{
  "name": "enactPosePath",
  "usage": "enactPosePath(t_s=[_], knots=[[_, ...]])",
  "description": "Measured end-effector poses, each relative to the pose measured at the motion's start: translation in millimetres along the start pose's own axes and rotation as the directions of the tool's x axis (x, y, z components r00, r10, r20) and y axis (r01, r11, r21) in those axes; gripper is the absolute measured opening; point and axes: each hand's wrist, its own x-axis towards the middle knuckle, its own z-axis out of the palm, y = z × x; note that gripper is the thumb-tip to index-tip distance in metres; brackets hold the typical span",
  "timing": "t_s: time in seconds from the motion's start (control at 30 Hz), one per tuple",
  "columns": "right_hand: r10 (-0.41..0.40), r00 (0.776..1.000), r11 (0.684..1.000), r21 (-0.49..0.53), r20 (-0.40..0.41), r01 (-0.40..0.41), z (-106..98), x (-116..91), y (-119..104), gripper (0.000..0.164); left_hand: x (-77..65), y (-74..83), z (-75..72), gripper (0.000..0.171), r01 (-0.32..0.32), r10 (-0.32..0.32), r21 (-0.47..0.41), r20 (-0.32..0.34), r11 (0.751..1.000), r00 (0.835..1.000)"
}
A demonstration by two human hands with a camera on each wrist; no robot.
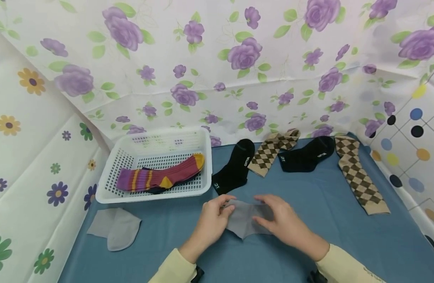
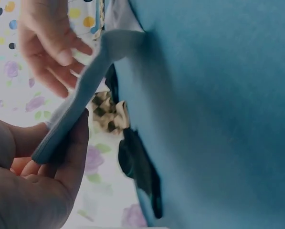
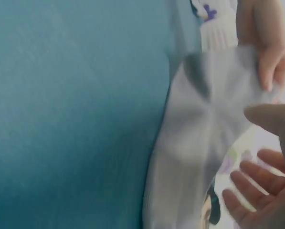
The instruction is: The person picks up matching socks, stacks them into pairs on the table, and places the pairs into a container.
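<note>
Over the near middle of the blue cloth, my left hand (image 1: 211, 220) pinches a grey sock (image 1: 246, 218) between thumb and fingers. The left wrist view shows the sock (image 2: 82, 93) raised off the cloth at that end. My right hand (image 1: 284, 222) is at the sock's other side, thumb and fingers spread. In the right wrist view its fingers (image 3: 264, 176) are apart and not closed on the fabric. Another grey sock (image 1: 122, 232) lies folded over at the left.
A white plastic basket (image 1: 107, 192) holds purple-and-red striped socks (image 1: 167, 175) with something dark beneath. Along the back lie a black sock (image 1: 234, 167), a checkered sock (image 1: 268, 155), a second black sock (image 1: 307, 155) and a second checkered sock (image 1: 360, 173). Flowered curtains (image 1: 217, 70) stand behind.
</note>
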Motion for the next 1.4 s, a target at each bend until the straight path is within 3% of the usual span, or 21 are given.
enactPosePath(t_s=[0.1,0.2,0.27,0.4,0.5,0.63,0.8,1.03,1.23,1.4], knots=[[0.045,0.998,0.998,-0.033,0.045,-0.044,-1,5,10,0.079,-1.2,5.9,-5.4,0.018,-0.072,0.072,0.024,-0.002,0.997,0.997],[0.084,0.989,0.994,-0.081,0.118,-0.074,2,7,20,0.085,-2.2,10.6,-9.0,0.018,-0.122,0.122,0.034,-0.006,0.992,0.993],[0.111,0.985,0.988,-0.125,0.133,-0.095,3,6,25,0.078,-3.0,12.7,-11.0,0.018,-0.145,0.146,0.047,-0.011,0.988,0.989],[0.145,0.985,0.979,-0.155,0.096,-0.129,2,4,34,0.048,-4.4,12.9,-14.7,0.019,-0.181,0.184,0.068,-0.041,0.981,0.982],[0.156,0.983,0.984,-0.100,0.094,-0.146,-3,1,39,0.026,-6.4,10.4,-18.7,0.019,-0.182,0.186,0.058,-0.085,0.982,0.979],[0.181,0.970,0.982,0.019,0.161,-0.187,-11,-6,44,0.016,-10.0,4.1,-22.6,0.016,-0.162,0.159,-0.005,-0.168,0.987,0.973],[0.199,0.963,0.968,0.115,0.179,-0.222,-24,-12,46,0.012,-14.1,-4.4,-25.4,0.015,-0.116,0.108,-0.012,-0.261,0.993,0.959],[0.289,0.948,0.922,0.230,0.129,-0.313,-46,-14,45,0.011,-17.0,-11.2,-28.2,0.017,-0.014,-0.006,-0.066,-0.288,0.998,0.958],[0.312,0.945,0.885,0.330,0.102,-0.328,-57,-13,50,0.012,-16.9,-15.6,-27.8,0.015,0.132,-0.140,-0.048,-0.272,0.990,0.952],[0.364,0.925,0.873,0.304,0.111,-0.380,-50,-12,56,0.014,-12.8,-22.9,-23.2,0.015,0.248,-0.230,0.056,-0.217,0.967,0.949]])
